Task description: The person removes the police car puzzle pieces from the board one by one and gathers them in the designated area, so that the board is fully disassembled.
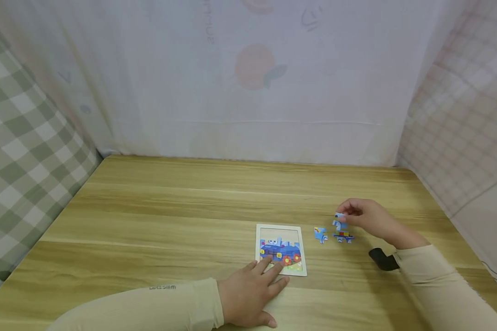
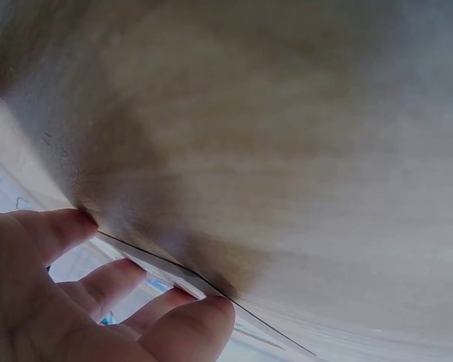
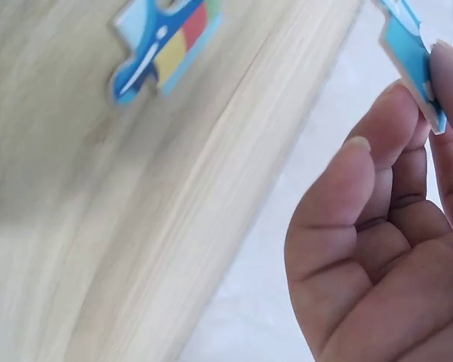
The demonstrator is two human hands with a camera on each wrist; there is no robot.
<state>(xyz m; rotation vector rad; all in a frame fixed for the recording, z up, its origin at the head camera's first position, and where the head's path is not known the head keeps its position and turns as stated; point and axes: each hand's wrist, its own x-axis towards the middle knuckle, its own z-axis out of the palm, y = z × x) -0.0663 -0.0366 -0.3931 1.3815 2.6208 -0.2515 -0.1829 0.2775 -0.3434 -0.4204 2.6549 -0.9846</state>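
Note:
My right hand (image 1: 366, 218) pinches a light blue jigsaw piece (image 1: 339, 221) between thumb and fingertips; in the right wrist view the piece (image 3: 411, 56) is held up edge-on. Just below it on the table lies a piece with red and yellow blocks (image 1: 343, 237), seen also in the right wrist view (image 3: 170, 49). Another light blue piece (image 1: 320, 234) lies to its left. My left hand (image 1: 252, 292) lies with fingers spread on the lower edge of a white-framed puzzle (image 1: 303, 253). Its lower part shows a blue vehicle with eyes and red wheels; the upper part is bare.
The wooden table (image 1: 157, 230) reaches back to a pale printed curtain (image 1: 182, 92). Green checked cloth (image 1: 20, 128) hangs at the left. A black curved object (image 1: 383, 259) sits at the right wrist's sleeve.

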